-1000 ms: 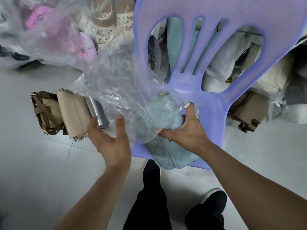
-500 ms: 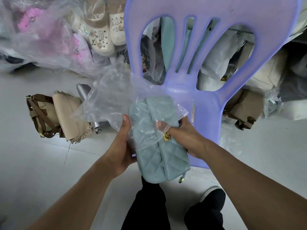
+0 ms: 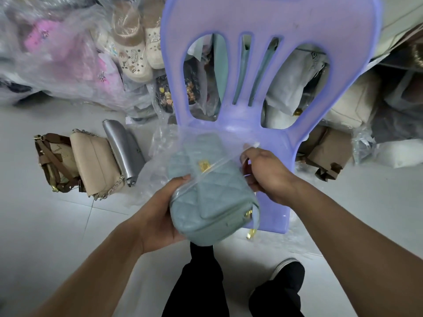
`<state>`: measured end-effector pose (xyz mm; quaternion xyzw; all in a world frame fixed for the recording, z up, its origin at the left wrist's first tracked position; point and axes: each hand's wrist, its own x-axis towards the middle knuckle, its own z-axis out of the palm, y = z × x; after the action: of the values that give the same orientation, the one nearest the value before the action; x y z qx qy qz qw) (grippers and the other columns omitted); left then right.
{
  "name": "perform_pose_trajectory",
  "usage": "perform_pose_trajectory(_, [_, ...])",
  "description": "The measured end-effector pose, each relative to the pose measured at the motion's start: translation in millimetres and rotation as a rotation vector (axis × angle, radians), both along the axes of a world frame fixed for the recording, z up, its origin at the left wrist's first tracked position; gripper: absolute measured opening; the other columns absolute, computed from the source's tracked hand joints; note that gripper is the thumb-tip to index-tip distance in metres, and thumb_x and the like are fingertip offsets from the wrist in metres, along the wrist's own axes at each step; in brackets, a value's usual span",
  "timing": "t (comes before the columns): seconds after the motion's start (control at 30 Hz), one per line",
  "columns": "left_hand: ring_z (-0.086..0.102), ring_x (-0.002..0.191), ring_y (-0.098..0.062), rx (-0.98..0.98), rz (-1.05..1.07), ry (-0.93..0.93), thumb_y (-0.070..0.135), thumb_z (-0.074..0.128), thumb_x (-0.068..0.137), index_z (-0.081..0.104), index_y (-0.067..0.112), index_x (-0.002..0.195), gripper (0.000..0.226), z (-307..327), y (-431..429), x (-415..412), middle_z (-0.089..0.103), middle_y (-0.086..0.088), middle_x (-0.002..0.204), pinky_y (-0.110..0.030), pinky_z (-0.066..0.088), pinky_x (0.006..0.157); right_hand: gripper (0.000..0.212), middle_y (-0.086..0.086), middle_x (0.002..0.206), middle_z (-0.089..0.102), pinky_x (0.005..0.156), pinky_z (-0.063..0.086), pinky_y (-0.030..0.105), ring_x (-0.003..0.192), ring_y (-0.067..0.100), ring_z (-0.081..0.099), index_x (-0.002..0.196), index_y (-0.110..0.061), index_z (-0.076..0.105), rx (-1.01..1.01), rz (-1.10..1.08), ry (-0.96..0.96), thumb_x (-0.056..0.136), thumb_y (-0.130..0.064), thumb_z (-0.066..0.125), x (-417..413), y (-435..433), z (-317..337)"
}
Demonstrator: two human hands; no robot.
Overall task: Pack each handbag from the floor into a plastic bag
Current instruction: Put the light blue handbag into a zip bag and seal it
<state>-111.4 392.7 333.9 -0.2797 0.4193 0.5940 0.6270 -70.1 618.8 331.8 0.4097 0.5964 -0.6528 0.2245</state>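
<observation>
Clutched quilted blue handbag [image 3: 206, 202] in left fingers [image 3: 180, 180], long axis pointing into plastic bag [image 3: 169, 143]. Pinched its mouth with right fingers [image 3: 248, 154].

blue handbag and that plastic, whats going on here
A person is packing a light blue quilted handbag into a clear plastic bag bare-handed. The left grip holds the handbag's lower end; the right grip pinches the plastic's open edge. Its upper part is inside, the lower part not yet. A brown handbag, a beige handbag and a silver handbag lie unbagged on the floor to the left.
</observation>
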Motion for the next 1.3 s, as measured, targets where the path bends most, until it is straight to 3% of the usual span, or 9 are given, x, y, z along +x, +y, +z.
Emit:
perform_pose_trajectory(0.1, [0.069, 0.103, -0.03, 0.038, 0.099, -0.05, 0.059, 0.059, 0.086, 0.066, 0.016, 0.127, 0.06, 9, 8, 12, 0.07, -0.009, 0.117, -0.052, 0.042, 0.108, 0.032, 0.012, 0.066, 0.05, 0.043, 0.046, 0.018, 0.046, 0.022, 0.05, 0.078, -0.011, 0.051, -0.022, -0.075, 0.063, 0.107, -0.023, 0.041, -9, 4, 8])
perform_pose_trajectory(0.2, [0.068, 0.085, -0.023, 0.077, 0.189, -0.098, 0.064, 0.063, 0.082, 0.069, 0.01, 0.114, 0.062, 15, 23, 21, 0.067, -0.01, 0.097, -0.047, 0.049, 0.095, 0.026, 0.024, 0.085, 0.064, 0.067, 0.064, 0.041, 0.074, 0.037, 0.075, 0.084, -0.007, 0.053, -0.127, -0.149, 0.116, 0.106, -0.019, 0.042, -19, 7, 19])
perform_pose_trajectory(0.3, [0.061, 0.072, -0.017, 0.106, 0.245, -0.092, 0.056, 0.066, 0.084, 0.07, 0.009, 0.103, 0.051, 23, 39, 17, 0.064, -0.005, 0.081, -0.042, 0.053, 0.094, 0.031, 0.024, 0.087, 0.074, 0.079, 0.064, 0.047, 0.086, 0.04, 0.077, 0.083, -0.008, 0.05, -0.167, -0.19, 0.158, 0.108, -0.023, 0.041, -26, 11, 28])
perform_pose_trajectory(0.6, [0.049, 0.058, -0.016, 0.022, 0.159, 0.073, 0.054, 0.068, 0.08, 0.072, 0.016, 0.097, 0.042, 38, 43, -7, 0.054, -0.002, 0.074, -0.038, 0.056, 0.078, 0.04, 0.005, 0.068, 0.076, 0.051, 0.04, 0.033, 0.055, 0.031, 0.07, 0.078, 0.009, 0.049, 0.339, -0.049, 0.395, 0.104, -0.019, 0.037, -34, 17, 55])
perform_pose_trajectory(0.7, [0.051, 0.045, -0.012, -0.09, 0.185, 0.146, 0.046, 0.071, 0.075, 0.067, 0.009, 0.088, 0.04, 46, 40, -17, 0.052, -0.001, 0.057, -0.035, 0.06, 0.074, 0.046, 0.024, 0.069, 0.069, 0.048, 0.047, 0.046, 0.06, 0.046, 0.061, 0.079, 0.017, 0.049, 0.497, -0.09, 0.48, 0.099, -0.023, 0.039, -32, 23, 57])
perform_pose_trajectory(0.8, [0.046, 0.037, -0.008, -0.201, 0.233, 0.288, 0.033, 0.066, 0.088, 0.069, 0.013, 0.067, 0.029, 54, 51, -31, 0.046, 0.001, 0.044, -0.026, 0.059, 0.066, 0.046, 0.012, 0.057, 0.068, 0.049, 0.043, 0.044, 0.056, 0.044, 0.055, 0.06, 0.004, 0.049, 0.617, -0.161, 0.477, 0.094, -0.025, 0.039, -29, 33, 57])
perform_pose_trajectory(0.93, [0.043, 0.036, -0.006, -0.361, 0.121, 0.547, 0.02, 0.064, 0.093, 0.059, 0.017, 0.072, 0.023, 64, 72, -54, 0.043, 0.002, 0.046, -0.022, 0.056, 0.052, 0.047, 0.0, 0.048, 0.065, 0.052, 0.041, 0.036, 0.055, 0.04, 0.058, 0.061, 0.01, 0.048, 0.656, -0.229, 0.438, 0.095, -0.021, 0.04, -23, 43, 59])
perform_pose_trajectory(1.17, [0.059, 0.042, -0.002, -0.514, 0.004, 0.7, 0.022, 0.057, 0.099, 0.063, 0.02, 0.098, 0.007, 82, 79, -91, 0.074, 0.006, 0.064, -0.02, 0.054, 0.045, 0.05, -0.002, 0.053, 0.068, 0.053, 0.045, 0.038, 0.057, 0.03, 0.061, 0.068, 0.012, 0.057, 0.691, -0.233, 0.383, 0.097, -0.023, 0.038, -14, 46, 52])
perform_pose_trajectory(1.3, [0.068, 0.05, -0.005, -0.588, -0.075, 0.699, 0.018, 0.067, 0.095, 0.057, 0.001, 0.123, 0.034, 79, 71, -92, 0.075, -0.011, 0.094, -0.022, 0.056, 0.046, 0.05, -0.006, 0.059, 0.072, 0.057, 0.048, 0.033, 0.062, 0.024, 0.064, 0.066, 0.004, 0.06, 0.679, -0.228, 0.264, 0.099, -0.027, 0.037, -8, 50, 44])
